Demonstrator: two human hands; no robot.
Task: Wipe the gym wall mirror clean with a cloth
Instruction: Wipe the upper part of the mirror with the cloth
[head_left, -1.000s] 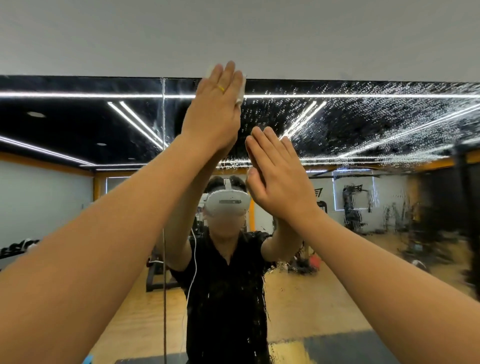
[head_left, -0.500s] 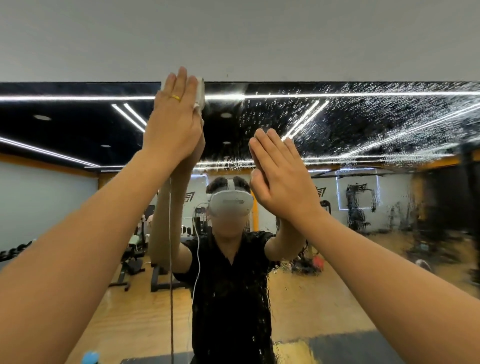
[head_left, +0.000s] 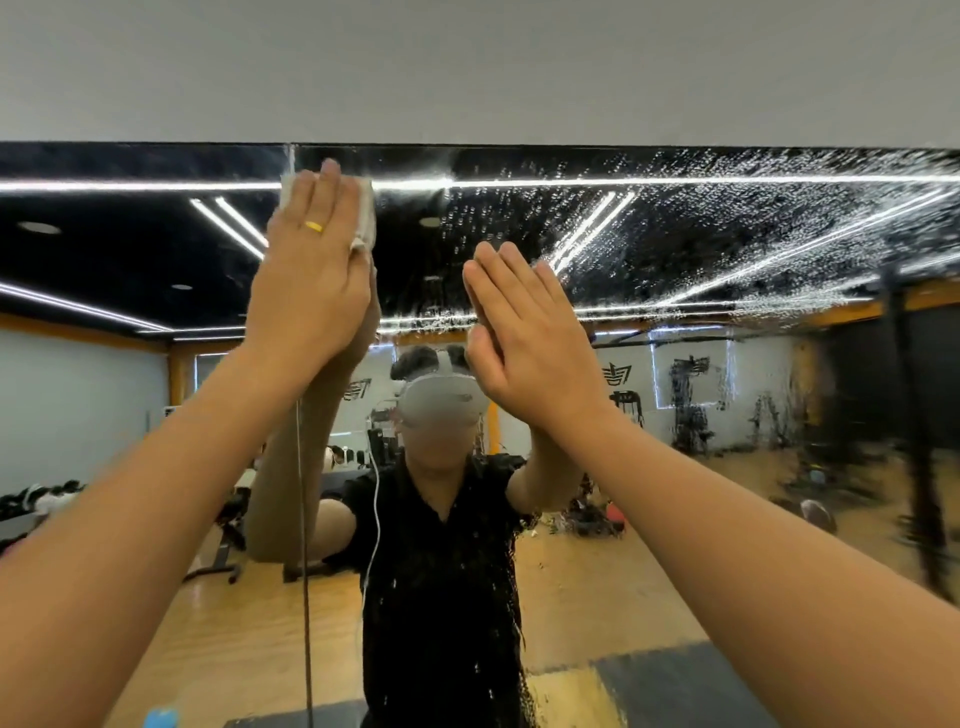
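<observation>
At the top edge of the mirror (head_left: 104, 249), just under the bare wall (head_left: 467, 67), our left hand (head_left: 311, 280) presses the cloth (head_left: 367, 218) flat on the glass, right over the vertical seam (head_left: 301, 493) between 2 panels. Its grip is spread, with fingers straight and close together on the cloth, not curled round it. The thumb is hidden, so we cannot tell whether it pins the bunched corner. Our right hand (head_left: 535, 338) lies flat on the glass, lower and to the right, with straight fingers and nothing in its grip.

We judge the cloth to be held mostly by pressure. At this reach, if the push eases, it could slide out from under the palm and drop. The seam may snag its edge. Droplets (head_left: 701, 223) lie thick across the upper right, and runs trail down the middle. A pass through them could drag water over wiped glass and leave streaks. The bracing right palm will likely leave a print, and it could skid on the wet surface if we lean harder.
</observation>
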